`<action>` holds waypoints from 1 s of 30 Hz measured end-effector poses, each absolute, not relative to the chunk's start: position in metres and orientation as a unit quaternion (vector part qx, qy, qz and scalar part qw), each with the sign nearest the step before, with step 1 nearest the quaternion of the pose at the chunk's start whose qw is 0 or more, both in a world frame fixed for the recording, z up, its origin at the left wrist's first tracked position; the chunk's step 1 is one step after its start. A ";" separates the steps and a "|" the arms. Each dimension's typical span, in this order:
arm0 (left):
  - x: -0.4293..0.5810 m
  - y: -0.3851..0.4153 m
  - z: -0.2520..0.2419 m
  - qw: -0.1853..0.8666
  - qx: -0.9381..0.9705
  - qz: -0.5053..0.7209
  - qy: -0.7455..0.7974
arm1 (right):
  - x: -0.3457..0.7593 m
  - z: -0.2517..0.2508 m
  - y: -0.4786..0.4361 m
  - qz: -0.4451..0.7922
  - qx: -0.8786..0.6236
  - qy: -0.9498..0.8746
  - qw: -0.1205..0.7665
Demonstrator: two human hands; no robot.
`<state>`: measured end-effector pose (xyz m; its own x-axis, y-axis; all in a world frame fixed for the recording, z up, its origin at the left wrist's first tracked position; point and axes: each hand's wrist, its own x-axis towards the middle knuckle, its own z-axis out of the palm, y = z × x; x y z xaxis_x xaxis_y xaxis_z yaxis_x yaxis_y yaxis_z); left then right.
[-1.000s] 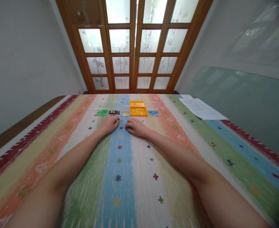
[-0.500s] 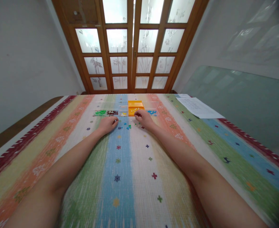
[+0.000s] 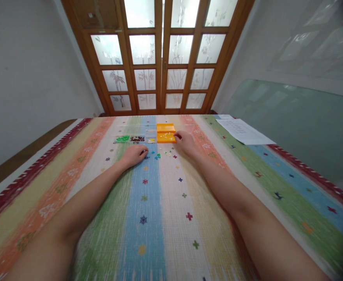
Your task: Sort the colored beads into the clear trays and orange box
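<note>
My right hand [image 3: 186,142] is at the right edge of an open orange box [image 3: 166,128], its fingers closed in a pinch. Whatever they hold, if anything, is too small to make out. Small white pieces [image 3: 168,136] lie in the box's near half. My left hand [image 3: 134,155] rests on the tablecloth with thumb and fingers pressed together; its contents are hidden. Just right of its fingertips lie loose blue pieces [image 3: 156,157], and beyond them a few small green and pale pieces. Behind the left hand sit clear compartments of green pieces [image 3: 122,138] and dark brown pieces [image 3: 137,139].
A clear compartment with a few yellow pieces [image 3: 151,140] adjoins the orange box on the left. Printed paper sheets [image 3: 243,132] lie at the far right of the striped tablecloth [image 3: 171,234]. Beyond the table stand wood-framed glass doors [image 3: 162,78].
My right hand has moved right, from over the orange box to its right edge, and now covers the blue pieces' compartment. The left hand has shifted slightly right and nearer to me.
</note>
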<state>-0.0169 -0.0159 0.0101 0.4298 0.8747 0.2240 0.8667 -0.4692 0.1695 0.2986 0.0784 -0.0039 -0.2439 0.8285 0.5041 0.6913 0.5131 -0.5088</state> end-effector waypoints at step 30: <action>-0.023 -0.011 0.001 -0.017 0.844 0.154 0.513 | 0.226 -0.005 0.019 0.026 -0.262 -0.939 0.221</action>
